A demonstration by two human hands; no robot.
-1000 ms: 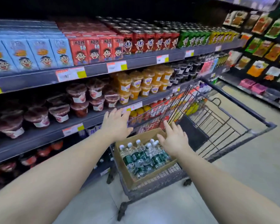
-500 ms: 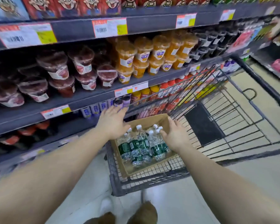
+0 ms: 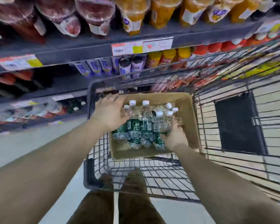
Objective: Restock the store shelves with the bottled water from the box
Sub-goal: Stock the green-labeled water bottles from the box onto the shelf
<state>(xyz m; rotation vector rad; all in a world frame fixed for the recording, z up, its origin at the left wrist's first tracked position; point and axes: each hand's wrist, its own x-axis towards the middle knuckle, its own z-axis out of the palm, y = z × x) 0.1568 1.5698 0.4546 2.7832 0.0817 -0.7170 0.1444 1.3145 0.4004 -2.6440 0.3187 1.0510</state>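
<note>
Bottles (image 3: 142, 122), clear with white caps and green labels, lie packed together in the box (image 3: 187, 125), which sits in the cart (image 3: 94, 160) beside the shelves (image 3: 74, 52).

Left hand (image 3: 109, 114) lies flat over the left side of the pile, fingers spread and straight, touching the outer bottles; that grip is open, nothing curled round a bottle yet. Right hand (image 3: 174, 136) is down in the box at the right side of the pile, fingers curling round the lower bottles there; reads as gripping them, though blur softens it.

Step in hand, by my read: scooping up an armful from both sides. To do it well, close both hands in on the bodies rather than the caps, squeeze the bunch together so the middle ones don't slip out, and lift straight up clear of the box wall and the cart rim. Smooth round plastic will likely slide; fewer per load is safer.

Shelves above hold red and orange cups and small bottles.
</note>
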